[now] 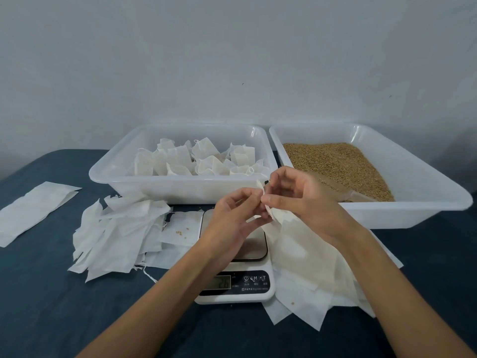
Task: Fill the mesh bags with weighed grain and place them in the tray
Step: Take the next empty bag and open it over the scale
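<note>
Above a white kitchen scale, my left hand and my right hand both pinch the top of a white mesh bag. The bag hangs down over the scale's right side. A white tray at the back centre holds several filled, tied mesh bags. To its right stands a second white tray with brown grain in it.
A heap of empty mesh bags lies left of the scale, and more empty bags lie to its right. A flat white sheet rests at the far left on the dark blue table.
</note>
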Demonstrator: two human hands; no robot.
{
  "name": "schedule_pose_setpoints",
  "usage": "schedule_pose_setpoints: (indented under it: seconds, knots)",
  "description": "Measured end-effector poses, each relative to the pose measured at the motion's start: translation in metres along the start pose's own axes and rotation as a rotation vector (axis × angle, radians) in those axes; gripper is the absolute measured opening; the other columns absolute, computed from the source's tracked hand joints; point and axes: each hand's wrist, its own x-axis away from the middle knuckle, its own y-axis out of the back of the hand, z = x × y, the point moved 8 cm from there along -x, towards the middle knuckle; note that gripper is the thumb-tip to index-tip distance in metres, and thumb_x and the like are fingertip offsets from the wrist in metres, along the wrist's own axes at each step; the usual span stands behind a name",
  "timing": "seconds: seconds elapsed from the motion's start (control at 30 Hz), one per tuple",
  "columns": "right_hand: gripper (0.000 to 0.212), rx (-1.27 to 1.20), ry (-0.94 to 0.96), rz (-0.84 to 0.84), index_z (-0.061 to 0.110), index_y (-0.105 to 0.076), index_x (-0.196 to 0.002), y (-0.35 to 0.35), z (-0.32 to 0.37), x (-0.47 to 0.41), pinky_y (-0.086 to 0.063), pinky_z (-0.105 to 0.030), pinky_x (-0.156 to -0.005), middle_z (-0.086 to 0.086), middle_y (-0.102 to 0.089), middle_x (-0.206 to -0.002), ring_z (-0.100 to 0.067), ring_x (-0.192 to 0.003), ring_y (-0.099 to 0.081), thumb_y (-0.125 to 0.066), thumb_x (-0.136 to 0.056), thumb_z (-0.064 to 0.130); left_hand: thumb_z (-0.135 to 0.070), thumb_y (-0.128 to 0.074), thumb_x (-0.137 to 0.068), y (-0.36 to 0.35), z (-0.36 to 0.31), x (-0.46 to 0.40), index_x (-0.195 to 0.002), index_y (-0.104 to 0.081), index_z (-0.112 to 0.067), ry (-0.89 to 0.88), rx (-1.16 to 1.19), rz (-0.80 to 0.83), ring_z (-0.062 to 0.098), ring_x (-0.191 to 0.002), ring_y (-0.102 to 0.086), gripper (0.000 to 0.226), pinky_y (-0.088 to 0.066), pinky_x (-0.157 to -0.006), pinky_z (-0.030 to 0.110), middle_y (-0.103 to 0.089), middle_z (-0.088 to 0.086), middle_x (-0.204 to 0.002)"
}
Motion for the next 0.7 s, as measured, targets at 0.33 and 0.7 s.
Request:
schedule_pose_setpoints:
  seconds: [0.33,0.7]
  knots:
    - [0.026,0.014,0.001,0.025,0.016,-0.059,-0.091,-0.002,0.001,0.0,-0.053,-0.041,-0.092,-0.003,-0.066,-0.089,-0.022,-0.088,-0.064,-0.078,-0.081,0.002,-0.026,-0.069,-0.093,0.0,0.0,0.0,-0.091,-0.071,-0.011,0.017,0.006,-0.015,0.021,-0.083,-0.057,0.015,-0.059,-0.084,0.031,-0.063,0.006,-0.084]
    - [0.027,0.273,0.111,-0.183,0.012,-0.061,-0.086,0.014,0.011,0.0,-0.048,-0.031,-0.079,-0.004,-0.061,-0.093,-0.018,-0.085,-0.058,-0.06,-0.086,-0.014,-0.014,-0.065,-0.1,0.01,-0.016,-0.002,-0.072,-0.066,-0.016,-0.116,-0.234,-0.14,0.017,-0.061,-0.047,0.028,-0.049,-0.069,0.028,-0.051,0.001,-0.068]
